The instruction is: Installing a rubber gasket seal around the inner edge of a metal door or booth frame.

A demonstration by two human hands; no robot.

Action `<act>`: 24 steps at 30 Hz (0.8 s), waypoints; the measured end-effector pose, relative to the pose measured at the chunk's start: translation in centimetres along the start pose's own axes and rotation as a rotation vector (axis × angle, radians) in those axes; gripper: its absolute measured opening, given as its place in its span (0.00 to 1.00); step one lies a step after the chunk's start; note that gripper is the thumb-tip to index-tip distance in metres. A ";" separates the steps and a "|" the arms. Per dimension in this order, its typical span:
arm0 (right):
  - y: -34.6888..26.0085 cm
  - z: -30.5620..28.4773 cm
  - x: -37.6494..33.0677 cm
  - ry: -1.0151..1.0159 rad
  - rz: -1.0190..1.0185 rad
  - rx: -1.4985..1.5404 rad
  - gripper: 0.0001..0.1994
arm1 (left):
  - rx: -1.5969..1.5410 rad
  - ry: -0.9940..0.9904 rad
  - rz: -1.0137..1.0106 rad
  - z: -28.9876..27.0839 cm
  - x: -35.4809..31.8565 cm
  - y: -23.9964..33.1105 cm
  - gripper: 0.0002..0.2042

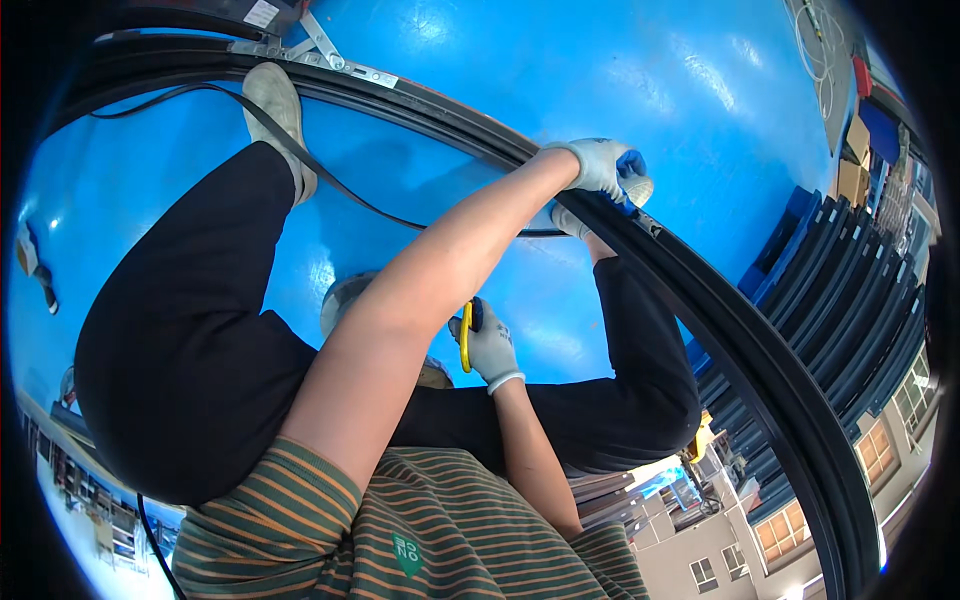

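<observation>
A long black frame bar (440, 115) arches from the upper left down to the lower right. My left hand (598, 166), in a grey glove with a blue palm, lies over it with curled fingers closed at its edge; whether they also pinch something small is hidden. Lower down, between my legs, my right hand (492, 345) in a matching glove closes round a tool with a yellow handle (466, 338). The tool's working end cannot be made out. A thin black strip (335, 182) loops from the far left and passes behind my left forearm toward the bar.
A metal hinge bracket (322, 42) is fixed to the bar near my left shoe (272, 105). The floor (560, 60) is glossy blue. Dark long profiles (830, 290) lie stacked at right. Cardboard boxes (855, 160) and a pale cable (818, 45) are at the far right.
</observation>
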State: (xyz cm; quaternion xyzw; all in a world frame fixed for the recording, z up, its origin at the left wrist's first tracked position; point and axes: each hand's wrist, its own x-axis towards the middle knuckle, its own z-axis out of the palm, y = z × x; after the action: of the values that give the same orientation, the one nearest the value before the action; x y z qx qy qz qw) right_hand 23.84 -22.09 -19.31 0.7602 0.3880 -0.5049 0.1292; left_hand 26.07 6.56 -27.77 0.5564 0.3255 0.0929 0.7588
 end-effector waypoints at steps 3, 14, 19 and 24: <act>-0.3 0.0 0.1 -0.020 0.007 -0.010 0.23 | -0.140 -0.072 0.085 0.1 1.3 -1.9 0.14; 0.8 0.1 -0.2 -0.014 -0.005 0.025 0.26 | -0.266 -0.171 -0.089 1.2 0.8 -2.0 0.11; 0.2 0.0 -0.2 -0.021 0.042 0.022 0.27 | -0.432 -0.073 -0.061 2.7 0.9 -3.3 0.11; 0.4 -0.1 -0.3 -0.029 0.056 0.015 0.27 | -0.384 -0.032 -0.038 3.0 0.2 -2.6 0.11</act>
State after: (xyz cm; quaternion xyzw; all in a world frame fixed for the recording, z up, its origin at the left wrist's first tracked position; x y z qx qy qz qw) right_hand 24.11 -22.43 -19.07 0.7641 0.3610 -0.5150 0.1433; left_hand 27.40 3.37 -29.70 0.3965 0.3003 0.1300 0.8578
